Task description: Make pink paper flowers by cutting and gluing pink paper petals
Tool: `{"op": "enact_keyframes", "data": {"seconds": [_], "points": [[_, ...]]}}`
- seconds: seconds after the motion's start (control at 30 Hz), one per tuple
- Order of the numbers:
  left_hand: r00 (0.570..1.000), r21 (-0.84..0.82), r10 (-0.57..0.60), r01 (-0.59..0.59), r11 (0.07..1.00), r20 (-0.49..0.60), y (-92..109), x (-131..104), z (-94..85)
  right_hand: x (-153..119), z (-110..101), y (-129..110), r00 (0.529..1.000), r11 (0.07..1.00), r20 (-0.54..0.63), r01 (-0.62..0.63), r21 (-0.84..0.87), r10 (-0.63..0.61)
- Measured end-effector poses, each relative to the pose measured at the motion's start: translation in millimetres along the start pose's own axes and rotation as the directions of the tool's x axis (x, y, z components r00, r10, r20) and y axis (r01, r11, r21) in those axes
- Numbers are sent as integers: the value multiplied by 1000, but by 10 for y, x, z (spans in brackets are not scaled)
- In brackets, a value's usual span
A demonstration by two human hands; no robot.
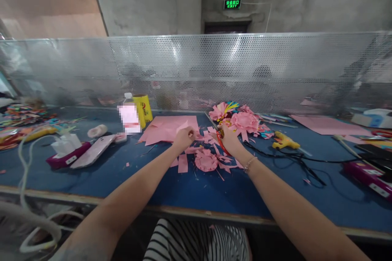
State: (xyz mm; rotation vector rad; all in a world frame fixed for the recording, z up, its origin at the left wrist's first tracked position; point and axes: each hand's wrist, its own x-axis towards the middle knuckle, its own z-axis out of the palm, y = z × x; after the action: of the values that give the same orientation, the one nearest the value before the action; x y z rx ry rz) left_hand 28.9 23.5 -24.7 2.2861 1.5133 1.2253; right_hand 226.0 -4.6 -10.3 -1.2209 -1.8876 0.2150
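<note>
The right hand is closed around steel-bladed scissors with red looped handles, the fingers wrapped at the loops. The scissors are inside that grip, above the work area on the blue tabletop. Their long axis runs obliquely: the handles lie toward the person and to the right, the tips point away from the person and to the left. Whether the blades are parted cannot be determined.

The left hand has thumb and fingers curled together and appears to pinch a pale pink thin paper piece; the exact contact is hidden by the hand. This piece lies at the far side of the left hand, in front of a stack of flat pink paper sheets. It slants upward to the right; its full long axis cannot be read.

Governing relation: the paper piece lies to the left of the scissor tips, with a gap between. The left hand is nearer to the paper, the right hand farther off.

Nearer the person, between the two forearms, lies a round ruffled pink paper flower, surrounded by loose pink paper scraps.
</note>
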Motion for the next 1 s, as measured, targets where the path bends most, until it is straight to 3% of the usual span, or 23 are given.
{"op": "enact_keyframes", "data": {"seconds": [0.07, 0.13, 0.23, 0.4, 0.67, 0.87, 1.0], "points": [[995, -272, -99, 89, 958, -21, 9, -4, -36, -2, 27, -24, 1000, 998, 12, -2, 56, 1], [981, -522, -190, 182, 834, 39, 46, -13, -74, -10, 56, -63, 1000, 994, 19, 6, 113, -8], [966, -712, -220, 249, 657, 135, 142, -44, -135, -27, 101, -120, 999, 974, 48, -4, 225, -7], [963, -749, -206, 263, 608, 171, 253, -105, -184, -51, 155, -170, 995, 931, 99, -52, 363, 17], [954, -775, -204, 297, 558, 219, 318, -124, -186, -53, 209, -151, 993, 936, 111, -78, 342, 42], [940, -684, -169, 332, 650, 296, 380, -158, -158, -11, 239, -141, 984, 858, 160, -146, 493, 76], [948, -673, -157, 308, 673, 277, 338, -134, -90, -19, 241, -205, 981, 826, 163, -179, 534, 107]]}}
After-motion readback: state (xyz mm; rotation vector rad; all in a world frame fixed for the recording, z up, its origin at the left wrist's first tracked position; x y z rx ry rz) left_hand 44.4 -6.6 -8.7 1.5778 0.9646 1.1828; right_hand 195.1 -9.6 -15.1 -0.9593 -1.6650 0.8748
